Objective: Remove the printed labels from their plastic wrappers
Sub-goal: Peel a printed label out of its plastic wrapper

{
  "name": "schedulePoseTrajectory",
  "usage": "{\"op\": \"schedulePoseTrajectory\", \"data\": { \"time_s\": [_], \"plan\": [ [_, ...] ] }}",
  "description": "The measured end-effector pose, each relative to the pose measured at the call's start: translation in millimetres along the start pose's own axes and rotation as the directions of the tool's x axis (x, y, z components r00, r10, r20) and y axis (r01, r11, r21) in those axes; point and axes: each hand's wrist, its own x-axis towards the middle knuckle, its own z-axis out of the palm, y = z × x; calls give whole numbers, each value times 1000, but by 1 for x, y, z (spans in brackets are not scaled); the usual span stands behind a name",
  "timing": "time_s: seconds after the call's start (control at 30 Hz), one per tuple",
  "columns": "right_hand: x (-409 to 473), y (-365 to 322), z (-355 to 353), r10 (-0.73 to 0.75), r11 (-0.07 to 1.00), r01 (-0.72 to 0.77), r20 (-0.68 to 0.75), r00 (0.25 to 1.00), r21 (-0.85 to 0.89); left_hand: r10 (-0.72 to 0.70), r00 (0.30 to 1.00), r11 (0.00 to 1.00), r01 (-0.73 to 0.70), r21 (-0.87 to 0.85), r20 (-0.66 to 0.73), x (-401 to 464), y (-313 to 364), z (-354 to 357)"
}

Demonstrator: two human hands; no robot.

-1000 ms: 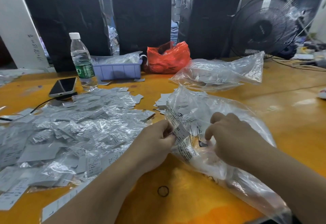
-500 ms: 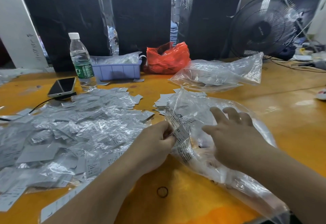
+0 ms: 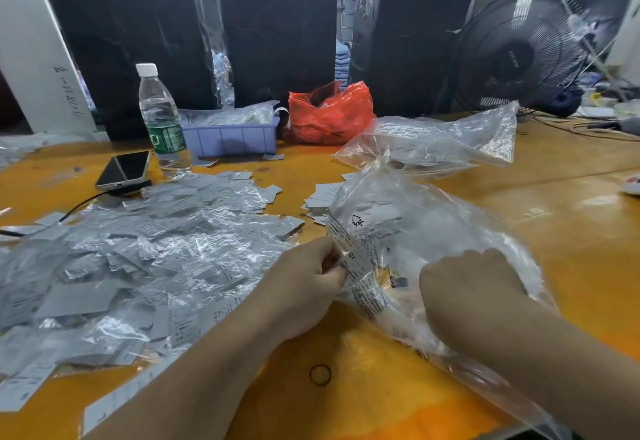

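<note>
- Left hand (image 3: 308, 283): thumb and fingers pinch the printed edge of the large clear bag (image 3: 450, 231).
- Right hand (image 3: 474, 290): curled inside the bag's mouth; what it holds is hidden.
- Wrapped labels (image 3: 138, 259): heaped left, touching the left forearm.
- Loose labels (image 3: 322, 197): behind the bag.
- Orange table (image 3: 571, 231): bare to the right.

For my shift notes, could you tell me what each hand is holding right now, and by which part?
The left hand pinches the large clear bag at its printed near-left edge. The right hand is curled inside the bag; what it holds cannot be told.
</note>
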Motion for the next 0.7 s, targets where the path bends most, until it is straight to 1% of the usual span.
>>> {"op": "schedulePoseTrajectory", "data": {
  "time_s": [0.07,0.17,0.23,0.27,0.33,0.4,0.43,0.47,0.57,0.6,0.63,0.7],
  "plan": [
    [1,-1,5,-61,996,62,-17,998,57,0,1000,1000,0,3,1,0,0,0],
    [4,3,11,-131,966,144,-75,989,215,-5,1000,1000,5,13,3,0,-1,0],
    [8,7,12,-108,951,128,-85,990,282,-3,1000,1000,3,9,-6,0,-1,0],
    [9,9,11,-81,954,104,-94,992,282,-1,1000,1000,1,13,-8,0,-1,0],
    [11,12,9,-24,973,48,-107,994,224,2,1000,1000,-2,18,-5,1,0,0],
    [12,11,7,-9,978,16,-35,999,210,5,1000,1000,-5,9,-3,0,0,-1],
    [12,8,7,-33,972,33,-2,999,231,6,1000,1000,-6,5,-4,0,0,-1],
    [13,6,9,-67,964,67,-8,998,259,6,1000,1000,-6,2,-3,0,0,-1],
    [15,4,10,-123,905,148,-88,988,399,1,1000,1000,-1,-9,-2,0,0,-1],
    [16,5,9,-111,895,139,-91,990,424,0,1000,1000,0,-11,-3,1,0,-1],
    [17,7,8,-83,904,113,-90,992,413,0,1000,1000,0,-16,-3,1,0,-1],
    [20,9,8,-17,939,29,-39,999,343,4,1000,1000,-4,-24,-10,0,0,-2]
  ]
}}
